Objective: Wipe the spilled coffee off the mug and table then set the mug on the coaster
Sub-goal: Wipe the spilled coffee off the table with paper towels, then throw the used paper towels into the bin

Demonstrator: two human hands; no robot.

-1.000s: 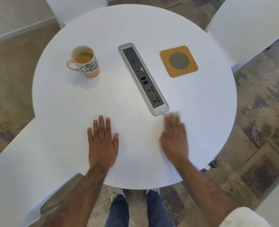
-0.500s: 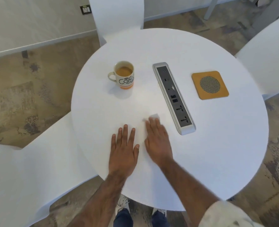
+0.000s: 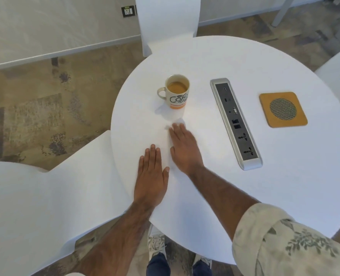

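Right hand (image 3: 183, 148) lies palm-down with fingers extended, pressing a white tissue (image 3: 179, 122) flat on the worktop (image 3: 244, 196); only the tissue's edge shows beyond the fingertips. Left hand (image 3: 152, 174) rests flat and open just beside it, holding nothing. Mug (image 3: 176, 92), part-filled with coffee, stands upright near the tissue, handle pointing left. Socket strip (image 3: 235, 122) lies between mug and coaster (image 3: 283, 109). Coaster sits well apart from the mug.
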